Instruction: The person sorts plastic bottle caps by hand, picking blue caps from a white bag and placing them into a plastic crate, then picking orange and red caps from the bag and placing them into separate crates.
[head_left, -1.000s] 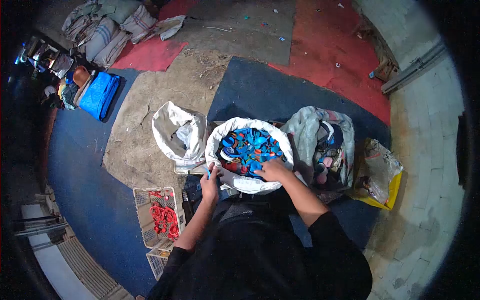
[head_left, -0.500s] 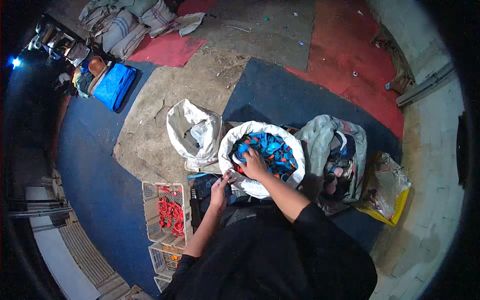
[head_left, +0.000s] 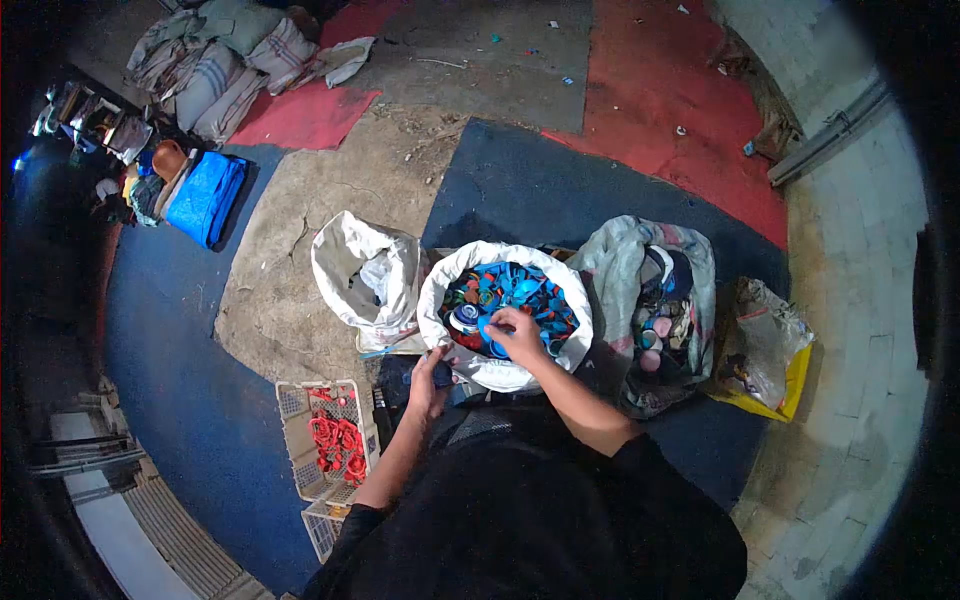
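In front of me stands a white sack (head_left: 432, 312) with its rim rolled down, full of blue plastic pieces (head_left: 525, 285) with some orange and red among them. My right hand (head_left: 520, 338) is over the near part of the sack, its fingers closed on a blue plastic piece (head_left: 487, 325). Left of those fingers a white-and-blue round cap (head_left: 465, 318) lies on the pile. My left hand (head_left: 428, 384) is at the sack's near left rim, fingers curled round something dark that I cannot make out.
Another white sack (head_left: 335, 270) stands left, a grey-green sack (head_left: 612, 262) with mixed items right. Beyond it lies a yellow bag (head_left: 793, 385). A plastic crate (head_left: 292, 425) holds red pieces (head_left: 337, 445). Full sacks (head_left: 205, 100) and a blue folded tarp (head_left: 207, 197) lie farther off.
My right hand has drawn back toward me from the pile's left side, with a blue piece in its fingers. The round cap is now uncovered. The whole view has shifted slightly.
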